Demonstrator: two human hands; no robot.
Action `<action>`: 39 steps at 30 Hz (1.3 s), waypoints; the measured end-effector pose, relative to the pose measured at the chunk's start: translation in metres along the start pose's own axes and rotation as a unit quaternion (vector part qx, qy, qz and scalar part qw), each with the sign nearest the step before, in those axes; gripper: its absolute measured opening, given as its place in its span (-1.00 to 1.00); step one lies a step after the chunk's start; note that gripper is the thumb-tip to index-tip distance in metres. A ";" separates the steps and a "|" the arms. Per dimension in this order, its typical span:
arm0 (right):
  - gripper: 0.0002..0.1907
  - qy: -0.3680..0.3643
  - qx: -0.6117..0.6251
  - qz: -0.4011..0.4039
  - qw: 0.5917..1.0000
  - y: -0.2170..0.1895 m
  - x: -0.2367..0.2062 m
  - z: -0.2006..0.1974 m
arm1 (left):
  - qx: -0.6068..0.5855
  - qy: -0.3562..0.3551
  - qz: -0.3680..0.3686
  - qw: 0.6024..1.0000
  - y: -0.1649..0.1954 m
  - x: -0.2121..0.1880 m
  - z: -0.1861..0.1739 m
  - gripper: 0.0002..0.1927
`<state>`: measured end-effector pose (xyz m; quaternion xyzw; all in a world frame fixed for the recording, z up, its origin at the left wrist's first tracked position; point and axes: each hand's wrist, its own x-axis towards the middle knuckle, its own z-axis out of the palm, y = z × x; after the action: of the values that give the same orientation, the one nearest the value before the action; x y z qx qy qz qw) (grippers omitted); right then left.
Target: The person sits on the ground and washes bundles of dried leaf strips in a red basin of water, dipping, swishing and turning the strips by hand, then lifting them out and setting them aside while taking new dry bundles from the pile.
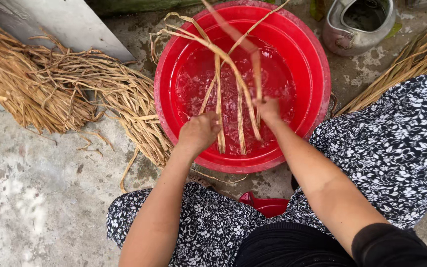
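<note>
A round red plastic basin (312, 64) holding water sits on the concrete ground in front of me. Several long dried straw strips (226, 62) hang over it, their ends dipping into the water. My left hand (198, 132) is closed around the lower ends of some strips near the basin's front rim. My right hand (269, 110) grips other strips slightly farther in, above the water. The strips cross and fan out towards the far rim.
A large pile of dried straw (60, 89) lies on the ground to the left, against a grey metal sheet (60, 22). Another straw bundle (416, 59) lies at the right. A metal kettle (357, 24) stands beyond the basin. My floral-clad knees (396, 148) flank the basin.
</note>
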<state>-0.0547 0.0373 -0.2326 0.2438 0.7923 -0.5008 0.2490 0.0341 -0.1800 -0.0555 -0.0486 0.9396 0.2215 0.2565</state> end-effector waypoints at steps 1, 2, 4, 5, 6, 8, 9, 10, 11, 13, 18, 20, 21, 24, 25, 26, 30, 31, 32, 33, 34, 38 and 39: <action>-0.75 -0.051 0.087 -0.020 0.995 -0.010 0.000 0.000 | -0.019 0.013 0.021 1.000 -0.004 0.003 0.008 -0.63; -0.76 -0.102 0.171 -0.040 0.979 -0.020 -0.001 0.000 | -0.039 0.026 0.042 0.998 -0.008 0.005 0.017 -0.62; -0.79 -0.183 0.284 -0.072 0.939 -0.033 -0.007 0.004 | -0.057 0.076 0.097 0.991 -0.015 0.011 0.032 -0.58; -0.82 -0.218 0.311 -0.083 0.921 -0.038 -0.012 0.012 | -0.066 0.102 0.123 0.985 -0.019 0.014 0.038 -0.56; -0.85 -0.256 0.337 -0.092 0.901 -0.041 -0.019 0.020 | -0.077 0.138 0.135 0.978 -0.024 0.017 0.043 -0.51; -0.85 -0.286 0.356 -0.101 0.884 -0.043 -0.037 0.035 | -0.095 0.211 0.152 0.961 -0.030 0.023 0.045 -0.42; -0.86 -0.304 0.365 -0.105 0.874 -0.045 -0.046 0.044 | -0.109 0.175 0.107 0.973 -0.032 0.025 0.044 -0.46; -0.84 -0.300 0.366 -0.106 0.875 -0.045 -0.056 0.052 | -0.125 0.138 0.061 0.981 -0.033 0.027 0.042 -0.49; -0.83 -0.294 0.367 -0.108 0.876 -0.045 -0.065 0.058 | -0.142 0.100 0.017 0.985 -0.033 0.027 0.041 -0.52; -0.78 -0.279 0.339 -0.109 0.892 -0.047 -0.076 0.063 | -0.117 0.049 -0.048 0.991 -0.028 0.022 0.040 -0.51; -0.69 -0.200 0.281 -0.046 0.937 -0.050 -0.071 0.044 | -0.063 0.063 -0.005 0.996 -0.004 -0.018 0.049 -0.59; -0.69 -0.166 0.295 -0.005 0.941 -0.048 -0.054 0.032 | -0.078 0.037 0.011 0.996 -0.001 -0.033 0.039 -0.63; -0.68 -0.150 0.300 0.019 0.942 -0.043 -0.046 0.027 | -0.092 0.016 0.018 0.995 0.000 -0.042 0.034 -0.63; -0.80 -0.137 0.405 0.023 0.904 -0.030 -0.008 0.003 | -0.146 -0.050 0.019 0.988 -0.006 -0.068 0.009 -0.63; -0.75 -0.112 0.410 0.037 0.905 -0.026 0.006 -0.006 | -0.180 -0.077 0.002 0.981 -0.009 -0.078 0.000 -0.66; -0.69 -0.085 0.413 0.056 0.905 -0.019 0.016 -0.014 | -0.173 -0.095 -0.029 0.980 -0.015 -0.085 -0.010 -0.65; -0.74 0.013 0.481 0.051 0.875 -0.005 0.041 -0.047 | -0.211 -0.053 -0.049 0.975 -0.043 -0.106 -0.036 -0.68; -0.66 0.008 0.476 0.053 0.878 -0.007 0.038 -0.048 | -0.225 -0.054 -0.084 0.969 -0.052 -0.109 -0.040 -0.69; -0.57 0.003 0.470 0.056 0.881 -0.011 0.030 -0.047 | -0.239 -0.054 -0.118 0.962 -0.061 -0.108 -0.042 -0.65; -0.47 -0.002 0.464 0.057 0.884 -0.018 0.018 -0.046 | -0.191 -0.003 -0.084 0.978 -0.068 -0.103 -0.042 -0.63; -0.32 -0.057 0.378 0.029 0.923 -0.029 0.003 -0.033 | -0.144 0.049 -0.050 0.987 -0.070 -0.094 -0.040 -0.61; -0.23 -0.311 0.228 -0.023 0.922 -0.058 -0.074 0.041 | -0.047 0.000 -0.128 0.991 -0.059 -0.056 -0.011 -0.54; -0.32 -0.395 0.232 -0.044 0.888 -0.057 -0.089 0.050 | -0.047 -0.034 -0.124 0.991 -0.050 -0.051 0.000 -0.51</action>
<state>-0.0161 -0.0426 -0.1558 0.0416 0.4995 -0.7359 0.4553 0.0884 -0.2260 -0.0492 -0.1690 0.9055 0.2337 0.3113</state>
